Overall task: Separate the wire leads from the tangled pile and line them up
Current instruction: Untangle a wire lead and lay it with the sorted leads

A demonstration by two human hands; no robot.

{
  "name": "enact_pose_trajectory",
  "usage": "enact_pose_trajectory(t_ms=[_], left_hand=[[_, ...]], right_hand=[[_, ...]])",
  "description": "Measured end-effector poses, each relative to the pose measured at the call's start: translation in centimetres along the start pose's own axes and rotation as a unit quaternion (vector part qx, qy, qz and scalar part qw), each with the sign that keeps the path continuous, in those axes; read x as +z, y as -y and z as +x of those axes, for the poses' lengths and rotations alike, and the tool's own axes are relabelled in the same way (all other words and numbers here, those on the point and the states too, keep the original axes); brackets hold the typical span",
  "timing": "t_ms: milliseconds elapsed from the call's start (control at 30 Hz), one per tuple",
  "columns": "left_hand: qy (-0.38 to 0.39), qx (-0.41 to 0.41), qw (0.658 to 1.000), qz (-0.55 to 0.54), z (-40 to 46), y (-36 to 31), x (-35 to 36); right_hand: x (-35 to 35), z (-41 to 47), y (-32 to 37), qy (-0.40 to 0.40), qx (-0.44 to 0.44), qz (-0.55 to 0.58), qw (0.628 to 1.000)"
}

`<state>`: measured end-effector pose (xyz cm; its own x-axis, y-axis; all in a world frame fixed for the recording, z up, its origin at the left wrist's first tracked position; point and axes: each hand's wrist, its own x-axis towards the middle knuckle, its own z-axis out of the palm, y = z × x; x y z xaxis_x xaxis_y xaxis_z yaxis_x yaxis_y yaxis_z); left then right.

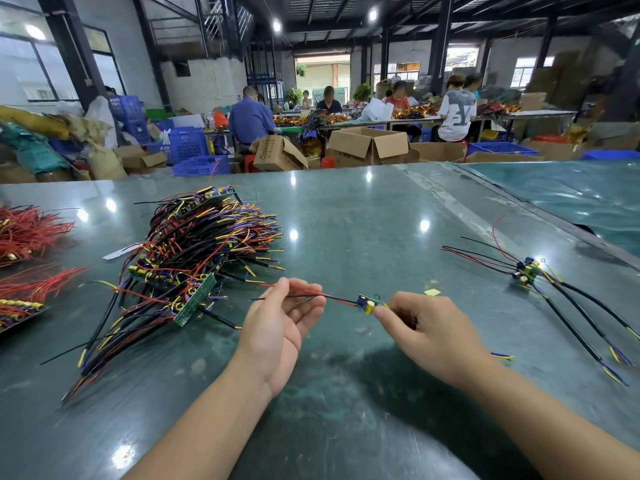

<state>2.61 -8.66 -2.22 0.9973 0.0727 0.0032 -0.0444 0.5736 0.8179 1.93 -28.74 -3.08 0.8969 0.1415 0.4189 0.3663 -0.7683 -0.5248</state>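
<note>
Right hand (pixel 427 332) pinches a small green circuit board (pixel 366 304); left hand (pixel 284 327) loosely holds its red and black leads (pixel 311 295), which could slip or snag.

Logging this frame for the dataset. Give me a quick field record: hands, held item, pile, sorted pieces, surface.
left hand: palm up, thumb and forefinger pinching the red and black leads
right hand: pinching the small circuit board at its right end
held item: one board with its leads stretched between the hands, above the table
tangled pile: left of the hands, many boards and wires
sorted pieces: a few boards with leads, laid out on the right
surface: green table, glossy
</note>
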Motion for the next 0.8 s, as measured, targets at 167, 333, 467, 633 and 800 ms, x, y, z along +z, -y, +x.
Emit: enact_pose_trajectory(t_ms=[167, 333, 467, 633, 800], left_hand=[[-0.03, 0.017, 0.998, 0.055, 0.0, -0.1, 0.0], [-0.054, 0.045, 0.988, 0.137, 0.1, 0.1, 0.2], [-0.066, 0.048, 0.988, 0.132, 0.1, -0.3, -0.5], [-0.077, 0.024, 0.99, 0.113, 0.3, -0.4, -0.7], [-0.075, 0.011, 0.989, 0.126, 0.4, -0.1, -0.7]], right_hand=[[-0.1, 0.3, -0.4, 0.039, -0.012, -0.043, 0.998], [0.0, 0.3, -0.8, 0.065, -0.01, -0.036, 0.997], [-0.3, 0.8, -1.1, 0.021, 0.028, 0.021, 0.999], [-3.6, 2.3, -5.1, -0.213, 0.185, -0.028, 0.959], [-5.5, 2.2, -9.5, -0.154, 0.281, -0.141, 0.937]])
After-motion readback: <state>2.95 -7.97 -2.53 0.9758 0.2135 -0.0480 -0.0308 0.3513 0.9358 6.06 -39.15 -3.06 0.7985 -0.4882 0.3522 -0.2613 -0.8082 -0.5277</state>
